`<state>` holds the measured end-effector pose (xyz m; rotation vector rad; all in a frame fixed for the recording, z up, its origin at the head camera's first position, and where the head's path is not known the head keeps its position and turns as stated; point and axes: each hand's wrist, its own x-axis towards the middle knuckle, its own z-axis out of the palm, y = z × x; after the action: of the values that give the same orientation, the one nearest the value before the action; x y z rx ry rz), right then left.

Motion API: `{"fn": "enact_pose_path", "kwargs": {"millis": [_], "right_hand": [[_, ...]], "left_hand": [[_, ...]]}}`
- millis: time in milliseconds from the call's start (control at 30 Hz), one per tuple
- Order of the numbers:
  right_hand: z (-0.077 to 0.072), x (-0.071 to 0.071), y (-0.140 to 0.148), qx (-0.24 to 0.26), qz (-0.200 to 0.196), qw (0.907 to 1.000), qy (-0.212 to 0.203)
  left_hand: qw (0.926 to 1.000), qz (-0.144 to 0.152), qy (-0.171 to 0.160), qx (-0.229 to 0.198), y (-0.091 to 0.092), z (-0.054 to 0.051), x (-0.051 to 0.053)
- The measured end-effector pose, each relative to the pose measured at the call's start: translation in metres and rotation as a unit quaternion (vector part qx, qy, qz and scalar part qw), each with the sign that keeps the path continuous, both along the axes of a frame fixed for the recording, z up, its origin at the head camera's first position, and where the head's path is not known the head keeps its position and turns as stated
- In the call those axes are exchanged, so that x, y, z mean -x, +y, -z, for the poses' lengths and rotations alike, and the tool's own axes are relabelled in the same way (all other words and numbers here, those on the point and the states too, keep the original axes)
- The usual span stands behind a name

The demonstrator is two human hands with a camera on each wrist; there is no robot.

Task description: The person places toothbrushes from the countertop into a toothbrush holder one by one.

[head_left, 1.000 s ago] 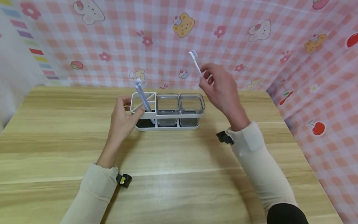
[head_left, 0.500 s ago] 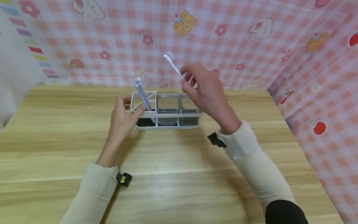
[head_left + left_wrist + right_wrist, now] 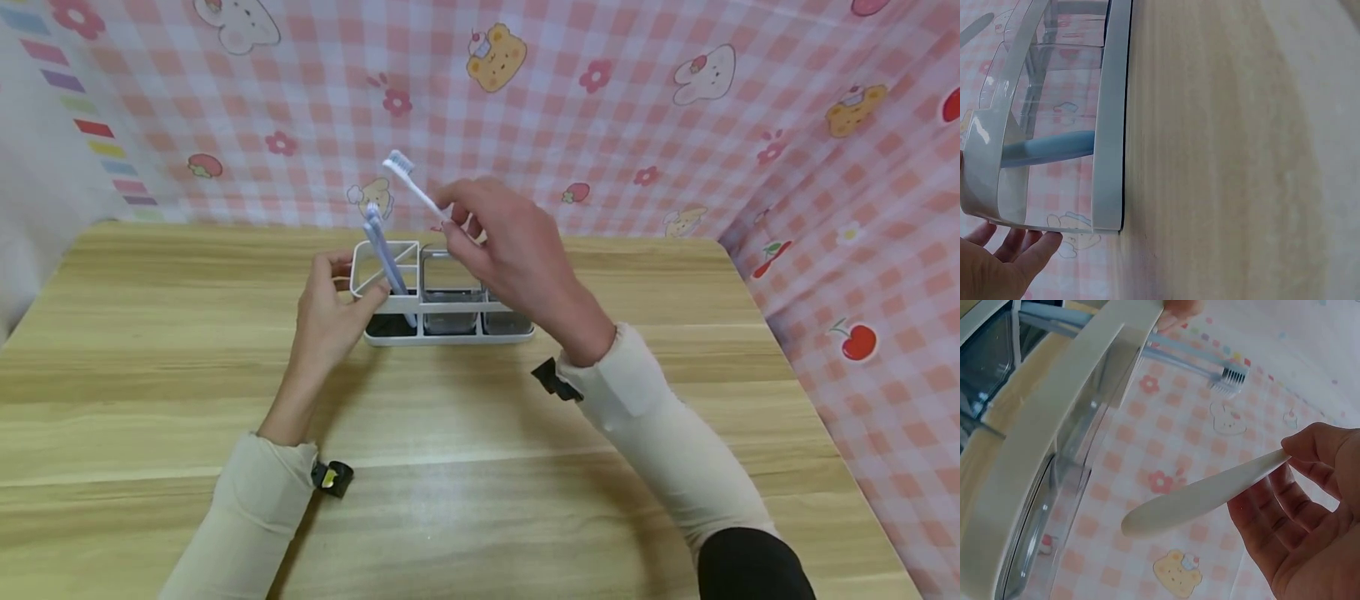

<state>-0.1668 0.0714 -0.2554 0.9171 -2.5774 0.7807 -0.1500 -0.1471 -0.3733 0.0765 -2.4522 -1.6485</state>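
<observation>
A white toothbrush holder (image 3: 480, 309) stands on the table, with a divided section at its left and two clear cups (image 3: 450, 318) beside it. My left hand (image 3: 327, 321) grips the holder's left end, thumb in front and fingers behind. Bluish toothbrushes (image 3: 386, 254), apparently two, lean in the divided section. Above the cups, my right hand (image 3: 517, 250) pinches a white toothbrush (image 3: 420, 192), its bristled head tilted up to the left. Its broad handle end (image 3: 1172, 509) hangs free in the right wrist view. The right hand partly hides the right cup.
The wooden table (image 3: 427, 467) extends in front of the holder. Behind it hangs a pink checked cloth (image 3: 315, 92) with cartoon prints, which also runs along the right side. Black wrist straps (image 3: 332, 479) sit on both sleeves.
My right hand has moved left with the white toothbrush, from right of the holder to above the cups. My left hand has stayed on the holder.
</observation>
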Motion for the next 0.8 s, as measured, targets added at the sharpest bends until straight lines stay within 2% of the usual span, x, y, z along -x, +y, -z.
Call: {"fn": "enact_pose_path", "kwargs": {"millis": [267,500,733,800], "right_hand": [[0.0,-0.003,-0.014,-0.005,-0.017,0.9998,0.003],[0.001,-0.004,-0.028,0.002,-0.048,0.9987,0.019],[0.0,-0.008,-0.041,-0.002,-0.064,0.9979,-0.001],[0.0,-0.008,-0.044,0.005,-0.075,0.9972,0.006]], "left_hand": [[1.0,0.001,0.002,-0.003,0.0,-0.002,-0.001],[1.0,0.002,0.005,-0.005,0.0,-0.001,-0.001],[0.9999,0.002,0.009,-0.007,0.001,-0.002,-0.001],[0.9999,0.002,0.01,-0.008,0.001,-0.002,-0.001]]}}
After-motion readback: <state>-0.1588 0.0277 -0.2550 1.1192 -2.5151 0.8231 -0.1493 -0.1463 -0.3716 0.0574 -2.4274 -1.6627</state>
